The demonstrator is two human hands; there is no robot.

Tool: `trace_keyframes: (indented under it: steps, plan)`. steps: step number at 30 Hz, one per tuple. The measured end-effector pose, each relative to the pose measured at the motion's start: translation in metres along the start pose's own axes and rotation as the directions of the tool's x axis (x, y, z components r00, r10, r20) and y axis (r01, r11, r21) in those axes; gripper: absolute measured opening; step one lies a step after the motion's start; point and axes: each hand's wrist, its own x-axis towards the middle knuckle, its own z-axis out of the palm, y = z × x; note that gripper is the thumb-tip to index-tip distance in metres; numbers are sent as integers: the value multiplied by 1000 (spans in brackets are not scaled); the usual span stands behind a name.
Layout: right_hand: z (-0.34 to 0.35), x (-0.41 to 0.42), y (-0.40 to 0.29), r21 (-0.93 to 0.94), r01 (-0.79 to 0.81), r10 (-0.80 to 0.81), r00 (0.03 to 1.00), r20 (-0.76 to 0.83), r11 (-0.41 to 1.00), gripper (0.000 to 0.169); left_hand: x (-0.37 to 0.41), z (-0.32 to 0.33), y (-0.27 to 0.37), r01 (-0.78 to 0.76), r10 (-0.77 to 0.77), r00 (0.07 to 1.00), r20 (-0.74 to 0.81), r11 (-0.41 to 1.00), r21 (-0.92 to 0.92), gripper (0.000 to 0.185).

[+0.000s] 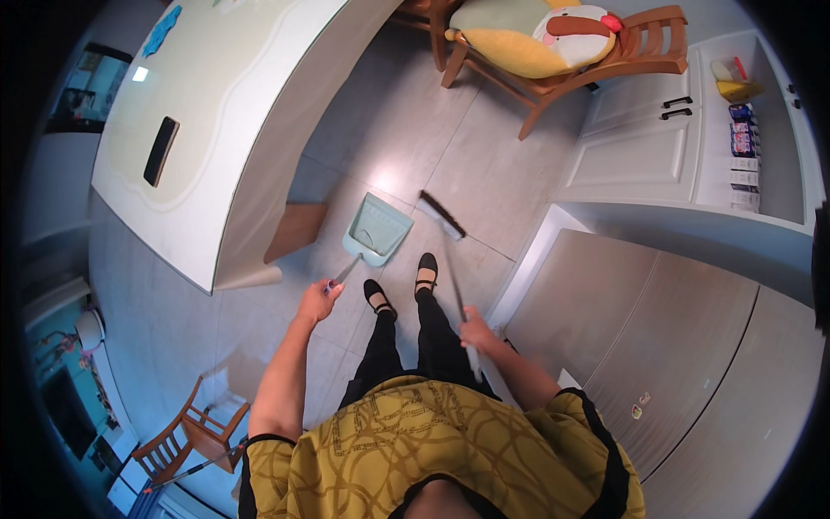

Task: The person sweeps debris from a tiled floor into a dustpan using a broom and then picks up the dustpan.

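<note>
My left hand (319, 300) is closed around the handle of a pale green dustpan (381, 224), whose pan rests on the tiled floor ahead of my feet. Some thin, dark debris, perhaps hair, shows inside the pan. In my right hand (478, 329) is the long handle of a broom (442, 215). The broom's head, with dark bristles and a light back, lies to the right of the dustpan, apart from it. Both of my black shoes stand on the floor between the two handles.
At the left stands a covered table (194, 123) with a phone (161, 152) and a blue cloth or glove (161, 31). A wooden chair (551, 107) holds plush cushions. White cabinets (632, 159) and a metallic refrigerator (639, 311) line the right. Another chair (188, 434) is at the lower left.
</note>
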Motion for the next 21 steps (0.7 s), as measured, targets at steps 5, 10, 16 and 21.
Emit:
trace_keyframes:
  steps: [5, 10, 16, 21]
  plan:
    - [21, -21, -11, -92, -7, 18, 993, 116, 996, 46, 3, -4, 8, -20, 21, 1000, -12, 1000, 18, 36]
    - [-6, -38, -67, -289, 102, -74, 992, 104, 952, 43, -18, -13, -11, 36, -38, 999, -15, 992, -121, 33]
    - [-14, 52, -112, -500, 312, -348, 937, 23, 808, 42, -58, -32, -17, 139, -149, 988, -31, 967, -213, 28]
    - [22, 79, -196, -607, 259, -293, 955, 45, 751, 46, -89, -36, -41, 247, -260, 964, -45, 948, -199, 30]
